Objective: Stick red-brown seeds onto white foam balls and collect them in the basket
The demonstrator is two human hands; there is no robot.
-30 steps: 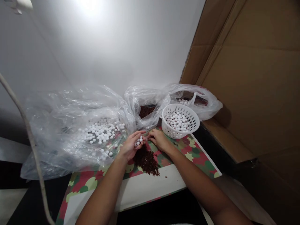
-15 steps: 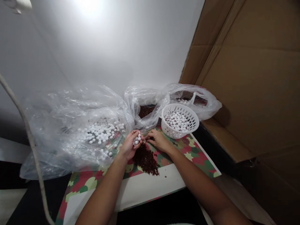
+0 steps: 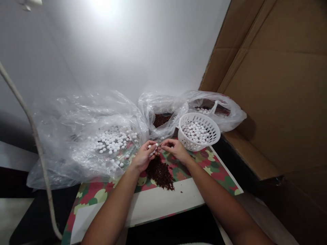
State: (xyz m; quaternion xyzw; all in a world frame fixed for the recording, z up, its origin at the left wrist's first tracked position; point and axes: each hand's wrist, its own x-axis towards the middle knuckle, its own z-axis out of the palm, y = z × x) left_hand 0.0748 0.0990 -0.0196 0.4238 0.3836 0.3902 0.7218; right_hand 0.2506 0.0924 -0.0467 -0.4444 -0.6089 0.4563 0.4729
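Several small white balls (image 3: 153, 149) are in my left hand (image 3: 145, 156), its fingers curled round them and one ball at the fingertips. My right hand (image 3: 175, 149) meets it from the right, thumb and forefinger pinched at that ball; what they grip is too small to make out. Just below the hands lies a heap of dark red-brown bits (image 3: 160, 173) on the patterned sheet (image 3: 214, 166). A white slotted basket (image 3: 190, 144) holding many white balls with reddish spots stands right of my right hand.
On the left, a large clear plastic bag (image 3: 61, 136) holds loose white balls (image 3: 112, 139). Behind the hands, an open bag (image 3: 145, 105) contains brown bits; another bag (image 3: 236, 115) lies behind the basket. Cardboard (image 3: 276, 85) stands at right, and a pale cable (image 3: 38, 146) hangs at left.
My right hand has closed in on my left, its fingertips now at the ball. My left thumb and fingers have lifted one ball to their tips. The view has shifted slightly.
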